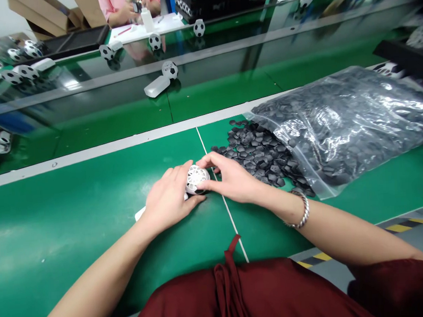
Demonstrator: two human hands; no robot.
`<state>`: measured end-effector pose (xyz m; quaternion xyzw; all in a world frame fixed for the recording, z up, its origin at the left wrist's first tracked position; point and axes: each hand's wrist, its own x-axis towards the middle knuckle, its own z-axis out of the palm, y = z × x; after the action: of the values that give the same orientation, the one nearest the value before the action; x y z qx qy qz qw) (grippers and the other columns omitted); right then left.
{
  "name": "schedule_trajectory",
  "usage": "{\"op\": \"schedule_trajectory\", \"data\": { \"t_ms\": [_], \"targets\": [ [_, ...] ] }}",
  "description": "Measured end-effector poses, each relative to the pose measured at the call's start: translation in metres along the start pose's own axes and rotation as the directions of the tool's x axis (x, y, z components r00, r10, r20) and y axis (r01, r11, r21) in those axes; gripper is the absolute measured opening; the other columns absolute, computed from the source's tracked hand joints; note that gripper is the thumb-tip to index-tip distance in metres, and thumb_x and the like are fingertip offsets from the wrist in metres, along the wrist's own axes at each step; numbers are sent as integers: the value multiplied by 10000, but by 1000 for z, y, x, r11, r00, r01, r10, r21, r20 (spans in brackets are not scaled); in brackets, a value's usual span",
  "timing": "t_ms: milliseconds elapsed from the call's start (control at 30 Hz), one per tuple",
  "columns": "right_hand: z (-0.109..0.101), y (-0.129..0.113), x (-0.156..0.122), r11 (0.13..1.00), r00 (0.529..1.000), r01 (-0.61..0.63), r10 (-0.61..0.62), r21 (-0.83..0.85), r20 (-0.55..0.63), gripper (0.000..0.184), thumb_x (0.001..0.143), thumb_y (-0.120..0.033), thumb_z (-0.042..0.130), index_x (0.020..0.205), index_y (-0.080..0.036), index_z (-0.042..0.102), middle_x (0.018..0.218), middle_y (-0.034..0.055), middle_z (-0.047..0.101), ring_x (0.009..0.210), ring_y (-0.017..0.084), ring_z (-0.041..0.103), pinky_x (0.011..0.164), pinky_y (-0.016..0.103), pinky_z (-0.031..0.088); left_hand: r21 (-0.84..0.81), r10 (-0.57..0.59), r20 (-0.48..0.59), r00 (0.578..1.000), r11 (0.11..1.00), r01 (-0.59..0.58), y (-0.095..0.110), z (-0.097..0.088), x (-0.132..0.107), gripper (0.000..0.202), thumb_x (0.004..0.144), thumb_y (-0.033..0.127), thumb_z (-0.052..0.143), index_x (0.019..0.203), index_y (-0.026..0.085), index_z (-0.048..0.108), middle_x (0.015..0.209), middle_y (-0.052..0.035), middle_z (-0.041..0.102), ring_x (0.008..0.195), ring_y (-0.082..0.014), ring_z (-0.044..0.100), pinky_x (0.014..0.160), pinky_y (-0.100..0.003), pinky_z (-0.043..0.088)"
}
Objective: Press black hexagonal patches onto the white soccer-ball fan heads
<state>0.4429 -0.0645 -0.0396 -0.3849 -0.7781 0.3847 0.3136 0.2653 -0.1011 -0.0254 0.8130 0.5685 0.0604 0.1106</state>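
Note:
A white ball-shaped shell [196,177] with open holes rests on the green work surface [75,208] between my hands. My left hand [168,198] is wrapped around its left side and covers the white handle under it. My right hand [230,177] pinches the shell from the right, thumb and fingers closed on it. A loose pile of small black pieces [259,153] lies just right of my right hand, spilling from a clear plastic bag [340,123] full of the same pieces.
A conveyor belt [208,90] runs behind the work surface, carrying black-and-white ball-headed items [169,70] with white handles. A person in pink [129,6] works across the belt. Black trays [74,40] and cardboard boxes [48,13] stand at the far left.

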Motion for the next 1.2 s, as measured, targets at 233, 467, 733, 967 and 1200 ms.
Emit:
{"op": "schedule_trajectory", "data": {
  "t_ms": [233, 467, 733, 967, 1200],
  "targets": [
    [-44, 6, 7, 940, 984, -80, 22, -330, -177, 82, 775, -227, 593, 723, -167, 609, 737, 6, 572, 671, 112, 518, 651, 244, 398, -25, 17, 72, 997, 1000, -15, -19, -2, 6, 700, 739, 458, 572, 1326, 166, 326, 1330, -89, 450, 1189, -270, 442, 967, -394, 393],
    [-36, 5, 1, 783, 961, -133, 252, -607, 114, 57, 760, -243, 622, 735, -217, 667, 816, 21, 605, 847, 182, 543, 637, 256, 372, 41, -44, 13, 999, 998, 44, -27, -4, 3, 717, 725, 415, 590, 1340, 160, 323, 1299, -104, 486, 1141, -287, 486, 910, -404, 424],
    [-31, 9, -2, 781, 969, -45, 185, -622, 163, 37, 741, -213, 641, 770, -207, 620, 850, 53, 585, 843, 220, 522, 605, 283, 369, 48, 62, 0, 998, 997, -61, -23, -7, 5, 622, 767, 322, 535, 1338, 188, 327, 1256, -98, 513, 1093, -293, 462, 844, -426, 401],
    [-27, 1, -4, 957, 983, 82, -32, -277, 181, 50, 804, -168, 566, 848, -184, 582, 772, 2, 610, 712, 131, 545, 653, 248, 415, 2, 112, -1, 994, 994, -112, -24, -7, 2, 599, 754, 144, 429, 1337, 239, 327, 1264, -60, 509, 1096, -259, 469, 836, -402, 370],
    [-23, -6, -7, 975, 972, 183, -160, -125, 174, 88, 830, -191, 550, 854, -194, 635, 850, 11, 656, 815, 136, 584, 761, 264, 443, -28, 174, -20, 984, 984, -175, -24, -5, 3, 627, 712, 33, 366, 1302, 246, 388, 1205, -24, 561, 1123, -207, 452, 997, -444, 257]
  ]
}}
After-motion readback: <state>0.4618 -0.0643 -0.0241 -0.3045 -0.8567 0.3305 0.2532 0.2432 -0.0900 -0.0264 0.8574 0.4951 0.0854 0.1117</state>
